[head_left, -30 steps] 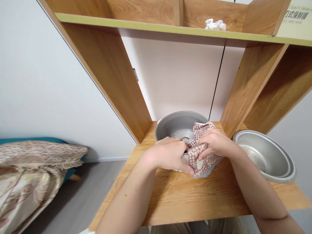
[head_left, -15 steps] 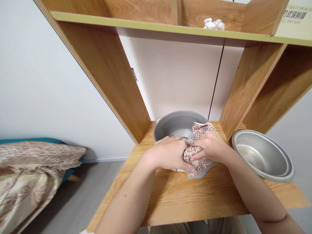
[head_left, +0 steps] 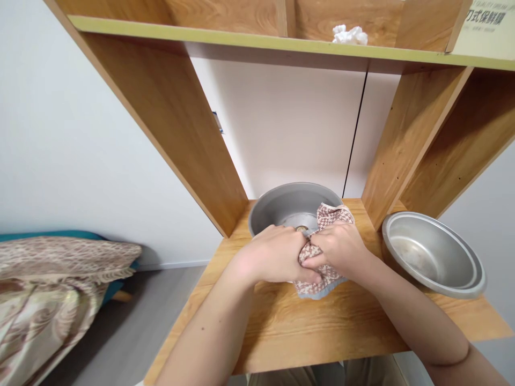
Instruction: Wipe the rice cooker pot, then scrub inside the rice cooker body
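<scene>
A brown-and-white patterned cloth (head_left: 335,212) with a grey-blue edge hangs over the front right rim of a round grey pot (head_left: 300,190). The pot looks like a rice cooker body, with a small round piece on its inside floor. My left hand (head_left: 277,254) is closed at the front rim, its thumb pressed on the cloth and its fingers hidden inside the pot. Beside it, my right hand (head_left: 340,246) is closed round the same cloth, bunching it at the rim. To the right, a silver metal inner pot (head_left: 426,257) stands tilted on the wooden tabletop (head_left: 322,327).
Upright wooden panels (head_left: 193,134) rise on both sides of the grey pot. A shelf (head_left: 257,40) overhead bears crumpled white tissue (head_left: 349,35) and a printed box (head_left: 485,32). A fringed patterned cover (head_left: 60,268) drapes over furniture at left.
My right hand has shifted slightly left and closed further round the cloth, toward my left hand. The cloth's lower edge has moved left. My left hand stays at the rim.
</scene>
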### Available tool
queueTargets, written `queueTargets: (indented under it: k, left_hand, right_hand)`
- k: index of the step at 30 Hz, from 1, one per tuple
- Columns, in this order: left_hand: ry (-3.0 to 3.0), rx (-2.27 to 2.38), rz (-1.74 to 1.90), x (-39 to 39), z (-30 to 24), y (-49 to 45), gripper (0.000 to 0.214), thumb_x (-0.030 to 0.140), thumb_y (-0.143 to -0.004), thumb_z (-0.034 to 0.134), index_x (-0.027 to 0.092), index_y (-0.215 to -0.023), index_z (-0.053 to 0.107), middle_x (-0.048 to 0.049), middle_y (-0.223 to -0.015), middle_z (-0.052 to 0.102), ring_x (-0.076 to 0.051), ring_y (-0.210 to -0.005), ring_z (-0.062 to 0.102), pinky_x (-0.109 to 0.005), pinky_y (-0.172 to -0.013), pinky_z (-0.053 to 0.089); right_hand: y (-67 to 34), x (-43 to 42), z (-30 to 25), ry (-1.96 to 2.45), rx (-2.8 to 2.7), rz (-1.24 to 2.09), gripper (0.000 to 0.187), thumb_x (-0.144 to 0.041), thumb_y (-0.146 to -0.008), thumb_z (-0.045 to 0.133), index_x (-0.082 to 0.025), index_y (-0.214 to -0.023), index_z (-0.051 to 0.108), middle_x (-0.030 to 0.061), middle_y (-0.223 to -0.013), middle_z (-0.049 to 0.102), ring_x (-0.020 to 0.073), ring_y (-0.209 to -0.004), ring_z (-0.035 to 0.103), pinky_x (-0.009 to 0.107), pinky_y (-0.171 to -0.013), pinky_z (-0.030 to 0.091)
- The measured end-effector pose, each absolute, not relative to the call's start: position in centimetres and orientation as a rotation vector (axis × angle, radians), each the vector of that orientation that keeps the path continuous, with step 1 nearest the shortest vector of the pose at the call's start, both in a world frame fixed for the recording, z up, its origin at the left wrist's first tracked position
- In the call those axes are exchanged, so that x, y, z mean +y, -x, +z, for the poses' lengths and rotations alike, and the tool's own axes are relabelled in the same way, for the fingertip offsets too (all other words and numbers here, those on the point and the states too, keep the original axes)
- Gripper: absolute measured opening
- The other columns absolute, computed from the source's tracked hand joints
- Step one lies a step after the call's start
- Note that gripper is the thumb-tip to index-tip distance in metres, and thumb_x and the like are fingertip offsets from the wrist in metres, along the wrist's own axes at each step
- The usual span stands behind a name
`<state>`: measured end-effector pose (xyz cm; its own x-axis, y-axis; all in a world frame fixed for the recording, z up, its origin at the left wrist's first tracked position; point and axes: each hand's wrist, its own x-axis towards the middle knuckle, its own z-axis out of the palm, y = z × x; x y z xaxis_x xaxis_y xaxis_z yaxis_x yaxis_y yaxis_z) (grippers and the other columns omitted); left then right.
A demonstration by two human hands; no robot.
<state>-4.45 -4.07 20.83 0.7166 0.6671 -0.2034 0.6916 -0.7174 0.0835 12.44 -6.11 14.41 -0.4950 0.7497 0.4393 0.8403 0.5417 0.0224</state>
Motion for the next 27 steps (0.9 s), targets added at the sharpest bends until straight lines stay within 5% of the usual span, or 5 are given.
queueTargets:
  k: [21,27]
  left_hand:
    - [-2.74,1.053,-0.363,-3.8,21.2,4.6,0.054,0.078,-0.063,0.061,0.023,-0.06,0.058,0.0028,-0.053,0.054,-0.015,-0.053,0.05,-0.029,-0.053,0.03]
    - [-2.696,1.052,-0.339,-3.9,21.3,4.5,0.055,0.078,-0.064,0.059,0.023,-0.058,0.057,0.0035,-0.052,0.051,-0.014,-0.051,0.047,-0.029,-0.053,0.03]
  right_hand:
    - [-15.2,-5.0,16.5,1.156,-2.519,0.068,0.057,-0.074,-0.072,0.065,-0.018,-0.061,0.06,-0.0028,-0.054,0.054,0.0122,-0.054,0.04,0.028,-0.059,0.019]
    - [-14.8,-5.2,16.5,1.31,-2.522,-0.038,0.06,-0.077,-0.07,0.065,-0.018,-0.059,0.062,-0.0018,-0.052,0.054,0.012,-0.053,0.037,0.029,-0.057,0.016]
